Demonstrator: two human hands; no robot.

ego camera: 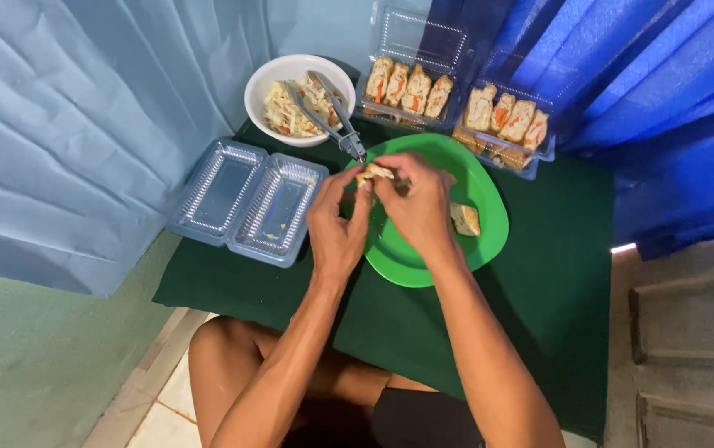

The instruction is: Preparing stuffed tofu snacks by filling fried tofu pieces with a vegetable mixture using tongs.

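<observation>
Over a green plate (481,241), my left hand (336,228) and my right hand (419,203) both pinch a small piece of filled bread (373,172) between their fingertips. Another piece of bread (465,220) lies on the plate to the right of my right hand. Just beyond my hands stands a white bowl (267,83) of shredded filling, with metal tongs (332,112) resting in it, their handle end reaching toward the plate.
An open, unfilled clear plastic box (245,199) lies to the left on the dark green cloth (556,290). Two clear boxes of filled bread slices (408,90) (506,116) stand at the back. Blue curtains hang left and right. My bare knee (224,357) is below.
</observation>
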